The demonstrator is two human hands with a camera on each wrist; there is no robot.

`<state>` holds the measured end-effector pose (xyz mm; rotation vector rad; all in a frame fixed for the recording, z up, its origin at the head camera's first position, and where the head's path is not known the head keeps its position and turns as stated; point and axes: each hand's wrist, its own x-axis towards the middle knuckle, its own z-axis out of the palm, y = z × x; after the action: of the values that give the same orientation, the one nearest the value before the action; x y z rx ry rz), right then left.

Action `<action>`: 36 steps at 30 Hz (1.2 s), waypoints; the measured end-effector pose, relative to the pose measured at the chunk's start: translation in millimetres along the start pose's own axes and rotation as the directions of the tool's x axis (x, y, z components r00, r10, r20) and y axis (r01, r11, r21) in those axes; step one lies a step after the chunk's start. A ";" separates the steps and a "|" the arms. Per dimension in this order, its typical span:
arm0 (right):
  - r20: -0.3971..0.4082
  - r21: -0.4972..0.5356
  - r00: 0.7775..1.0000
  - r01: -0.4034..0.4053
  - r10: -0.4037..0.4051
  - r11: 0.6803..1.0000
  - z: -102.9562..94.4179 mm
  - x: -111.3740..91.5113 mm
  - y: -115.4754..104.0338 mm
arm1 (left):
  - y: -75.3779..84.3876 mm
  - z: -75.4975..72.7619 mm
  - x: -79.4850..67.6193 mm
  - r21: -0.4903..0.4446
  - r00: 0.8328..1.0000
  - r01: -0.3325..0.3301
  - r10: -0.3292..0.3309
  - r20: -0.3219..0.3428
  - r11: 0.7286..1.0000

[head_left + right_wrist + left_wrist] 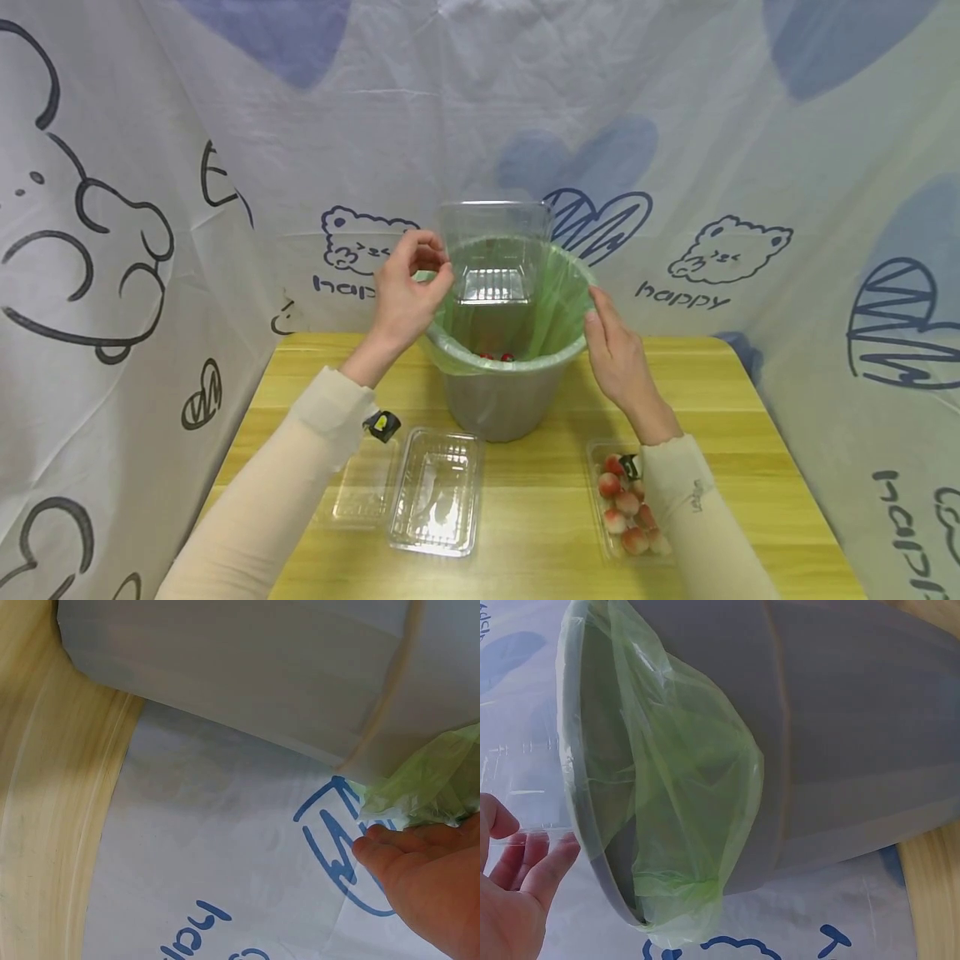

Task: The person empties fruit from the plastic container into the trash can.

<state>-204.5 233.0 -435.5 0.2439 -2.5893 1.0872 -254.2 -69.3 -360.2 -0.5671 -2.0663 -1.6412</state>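
Note:
My left hand (408,287) pinches the left edge of a clear plastic box (495,283), which is tilted over the mouth of a grey trash bin (502,404). In the left wrist view, the thumb and fingers of the left hand (529,889) meet at the box's edge, beside the bin's rim. A thin green bag (558,304) lines the bin and folds over its rim. Small red round things (507,357) show inside the bin. My right hand (618,358) holds the bin's right rim over the bag, thumb on the near side.
On the wooden table (540,533), a clear tray (435,542) and a flatter clear plastic piece (365,492) lie at front left. Another clear box holds several red-and-pale round fruits (626,502) under the right forearm. A printed cloth (480,108) hangs behind and at both sides.

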 end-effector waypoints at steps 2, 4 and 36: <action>-0.002 0.001 1.000 0.001 -0.001 1.000 0.0 -0.1 0.2 | 1.4 -0.5 0.4 -0.006 1.000 -0.008 0.008 -0.004 1.000; -0.001 0.003 1.000 0.001 -0.001 1.000 0.1 0.0 0.6 | 2.4 -1.1 0.7 -0.012 1.000 -0.020 0.020 -0.006 1.000; 0.011 0.002 1.000 -0.007 0.007 1.000 0.5 0.2 -0.9 | 49.3 -30.6 -30.9 -0.114 0.951 0.252 -0.224 0.215 0.961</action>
<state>-204.6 232.0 -435.2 0.2419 -2.6009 1.0937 -198.4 -90.1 -332.5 -0.5667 -2.2493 -1.9512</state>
